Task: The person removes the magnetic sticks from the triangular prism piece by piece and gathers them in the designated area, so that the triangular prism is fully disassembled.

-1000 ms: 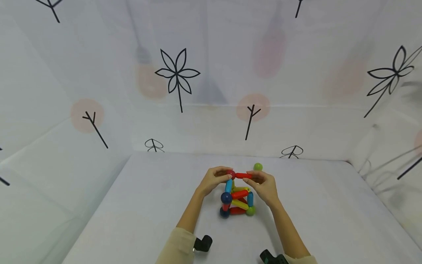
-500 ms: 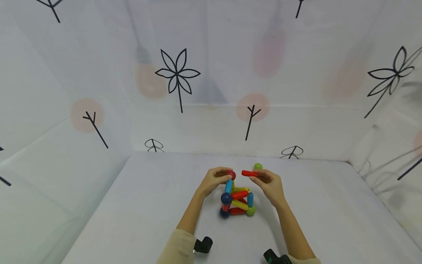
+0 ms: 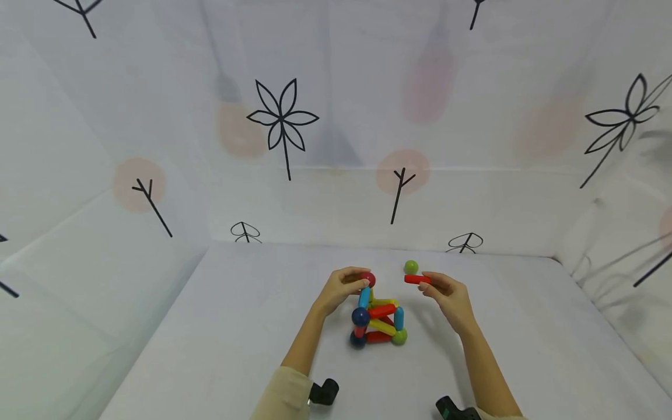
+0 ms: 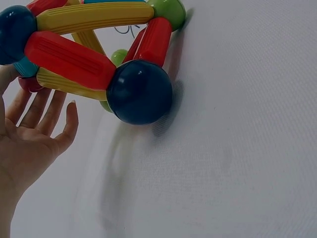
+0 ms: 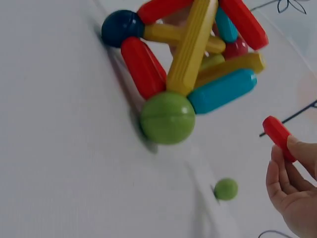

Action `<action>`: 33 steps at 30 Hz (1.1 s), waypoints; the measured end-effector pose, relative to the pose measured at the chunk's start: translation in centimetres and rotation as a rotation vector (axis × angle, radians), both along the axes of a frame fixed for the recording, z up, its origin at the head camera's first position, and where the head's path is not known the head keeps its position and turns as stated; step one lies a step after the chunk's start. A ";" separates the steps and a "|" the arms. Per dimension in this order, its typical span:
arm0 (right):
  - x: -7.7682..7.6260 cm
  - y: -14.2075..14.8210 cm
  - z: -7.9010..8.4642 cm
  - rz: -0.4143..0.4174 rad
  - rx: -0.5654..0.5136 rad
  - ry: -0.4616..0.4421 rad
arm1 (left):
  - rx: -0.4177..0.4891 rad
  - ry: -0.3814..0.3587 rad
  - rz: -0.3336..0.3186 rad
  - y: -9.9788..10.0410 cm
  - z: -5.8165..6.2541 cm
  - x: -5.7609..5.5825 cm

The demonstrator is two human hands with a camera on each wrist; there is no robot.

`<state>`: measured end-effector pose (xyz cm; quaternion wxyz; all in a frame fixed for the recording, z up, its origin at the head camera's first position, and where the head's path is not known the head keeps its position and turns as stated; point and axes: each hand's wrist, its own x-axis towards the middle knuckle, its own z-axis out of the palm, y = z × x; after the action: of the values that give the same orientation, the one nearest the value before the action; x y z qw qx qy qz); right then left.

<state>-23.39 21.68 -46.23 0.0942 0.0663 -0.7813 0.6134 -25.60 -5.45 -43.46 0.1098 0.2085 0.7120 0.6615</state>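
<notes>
The left hand [image 3: 341, 289] pinches the red ball [image 3: 371, 280] between thumb and fingers at the top of the frame [image 3: 381, 325]; the ball sits on a blue rod [image 3: 364, 297] that rises from the upper navy ball [image 3: 360, 317]. The likely reason for that grip is to steady the tallest corner, which looks easy to knock; what else props it from behind is partly hidden.

The right hand [image 3: 454, 300] is well apart from the left, off to the right of the frame, with a red rod [image 3: 417, 279] clamped by one end between thumb and fingers. Held so, the rod lies roughly level and its other end points toward the red ball, free and touching nothing, a grip that seems chosen to leave that tip uncovered.

The frame stands on the table [image 3: 252, 326], nearer the far edge than the bottom of the head view and well in from the left and right edges, where both hands can reach it. The lower navy ball [image 3: 358, 338] and the lower green ball [image 3: 399, 336] rest on the table and probably act as its feet. A loose green ball [image 3: 411, 267] lies behind the red rod, near the far edge
</notes>
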 end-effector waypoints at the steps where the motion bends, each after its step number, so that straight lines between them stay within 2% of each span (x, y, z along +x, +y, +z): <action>1: 0.0 0.4 -0.1 -0.001 -0.004 -0.007 | 0.000 -0.001 0.000 0.0 0.0 0.0; 6: -0.2 2.5 -0.8 -0.016 -0.040 -0.013 | -0.001 0.002 0.003 0.1 0.0 0.1; 12: -1.3 5.4 -1.7 -0.070 -0.071 -0.048 | -0.003 0.004 0.005 0.2 0.2 0.1; 18: -2.9 7.5 -3.0 -0.115 -0.116 -0.140 | -0.011 0.007 0.006 0.1 0.2 0.2; 24: -4.3 8.6 -3.6 -0.210 -0.022 -0.297 | -0.020 0.003 0.009 0.0 0.2 0.3; 28: -5.2 9.1 -3.5 -0.205 -0.025 -0.334 | -0.016 -0.002 0.010 0.0 0.2 0.4; 33: -6.3 9.3 -3.1 -0.160 -0.094 -0.357 | -0.014 -0.003 0.016 0.1 0.3 0.4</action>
<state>-29.73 30.97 -49.36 0.0057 -0.1103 -0.7589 0.6418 -25.24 -5.38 -43.13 0.1071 0.2008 0.7181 0.6577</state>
